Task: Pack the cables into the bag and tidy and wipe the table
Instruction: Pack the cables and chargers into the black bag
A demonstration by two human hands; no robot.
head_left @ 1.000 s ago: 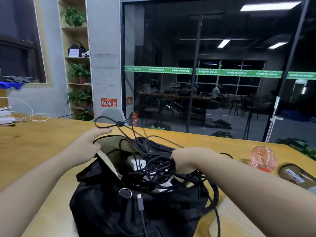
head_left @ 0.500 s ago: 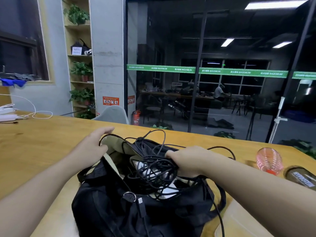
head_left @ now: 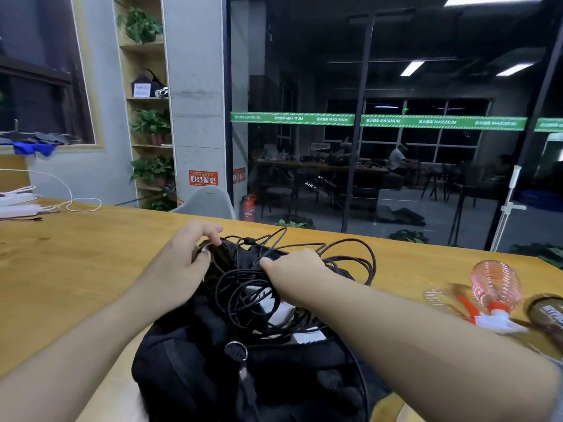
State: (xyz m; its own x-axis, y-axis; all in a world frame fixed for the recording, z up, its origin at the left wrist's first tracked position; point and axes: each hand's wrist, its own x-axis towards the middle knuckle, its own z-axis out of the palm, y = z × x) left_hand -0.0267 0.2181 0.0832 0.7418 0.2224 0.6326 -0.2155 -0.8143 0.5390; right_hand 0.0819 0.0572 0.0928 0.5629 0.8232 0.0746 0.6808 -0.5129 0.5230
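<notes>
Cables, a tangle of thin black cords point(head_left: 253, 287), now lie lower in the open mouth of the soft black fabric bag point(head_left: 213, 376) on the wooden table point(head_left: 76, 269) than a second ago, so packing looks nearly done. Above the bag, the right hand point(head_left: 292, 272) presses them down, fingers curled on the bundle. At the bag's far rim, the left hand point(head_left: 182, 260) has moved inward, fingers pinching a loop. Right of the bag lies a pink ribbed spray bottle point(head_left: 495, 284).

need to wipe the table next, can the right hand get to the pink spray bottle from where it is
Probably yes. The pink spray bottle lies on the table to the right of the bag, with bare wood between. But the right hand is gripping the cables and would have to let go first.
</notes>
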